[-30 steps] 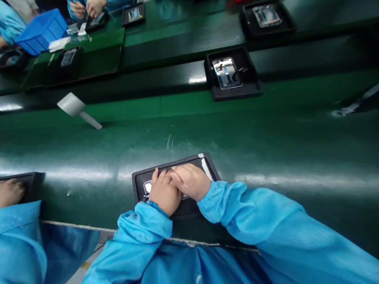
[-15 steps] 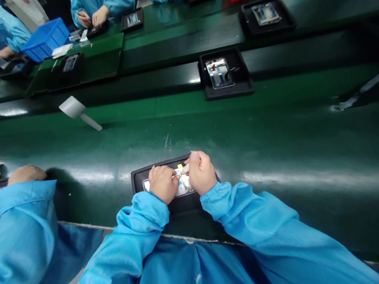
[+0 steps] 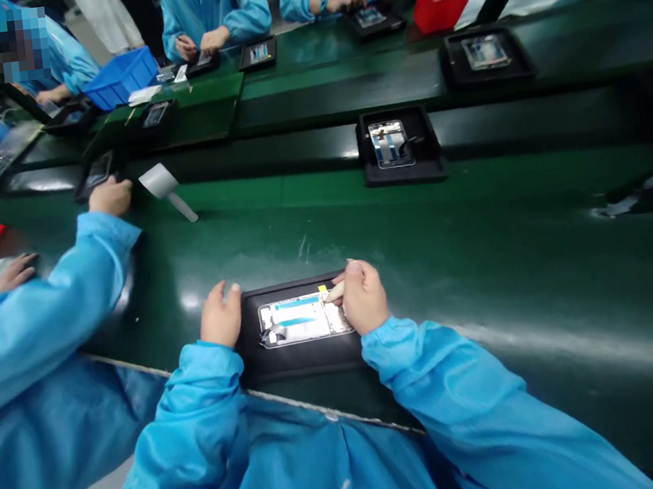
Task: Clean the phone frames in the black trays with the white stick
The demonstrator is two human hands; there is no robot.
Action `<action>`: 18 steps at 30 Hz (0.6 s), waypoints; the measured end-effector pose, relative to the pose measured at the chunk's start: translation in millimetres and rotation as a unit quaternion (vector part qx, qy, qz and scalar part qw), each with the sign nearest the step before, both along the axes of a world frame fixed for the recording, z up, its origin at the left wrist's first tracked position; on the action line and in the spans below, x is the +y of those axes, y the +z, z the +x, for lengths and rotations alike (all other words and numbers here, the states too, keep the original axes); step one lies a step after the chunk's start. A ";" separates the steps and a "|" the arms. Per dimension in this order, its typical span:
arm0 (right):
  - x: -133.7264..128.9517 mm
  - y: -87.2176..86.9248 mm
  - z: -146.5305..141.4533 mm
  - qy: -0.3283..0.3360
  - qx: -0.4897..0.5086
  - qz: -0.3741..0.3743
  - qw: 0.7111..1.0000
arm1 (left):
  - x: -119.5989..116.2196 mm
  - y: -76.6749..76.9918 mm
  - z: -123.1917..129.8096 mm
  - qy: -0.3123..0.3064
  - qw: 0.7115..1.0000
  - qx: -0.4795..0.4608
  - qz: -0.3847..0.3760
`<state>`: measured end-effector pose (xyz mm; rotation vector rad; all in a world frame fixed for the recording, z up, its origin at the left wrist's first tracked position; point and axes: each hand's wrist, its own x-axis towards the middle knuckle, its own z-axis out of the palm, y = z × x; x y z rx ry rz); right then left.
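Workers in blue smocks (image 3: pixel 226 10) are lining a green worktop (image 3: pixel 450 262) holding opened phones (image 3: pixel 391 144), showing a factory assembly line.

Open-faced phone frame (image 3: pixel 302 320), silvery with blue strips, lying flat lengthwise in a black tray (image 3: pixel 304 362).

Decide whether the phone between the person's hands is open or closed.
Open: the phone, lying in the black tray, shows blue strips inside its frame.

Camera sits on person's head, facing forward and down; left hand (image 3: pixel 220 316) and right hand (image 3: pixel 365 296) close, lower centre; green bench (image 3: pixel 480 259) spans middle, co-workers (image 3: pixel 214 11) farther, upper edge.
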<state>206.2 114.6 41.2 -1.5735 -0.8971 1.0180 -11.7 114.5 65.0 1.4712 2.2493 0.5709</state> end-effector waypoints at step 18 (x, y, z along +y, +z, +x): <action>0.9 -0.9 24.0 -0.015 0.088 -0.047 0.995 | -42.9 -3.2 -0.2 -0.050 0.896 -0.370 -0.241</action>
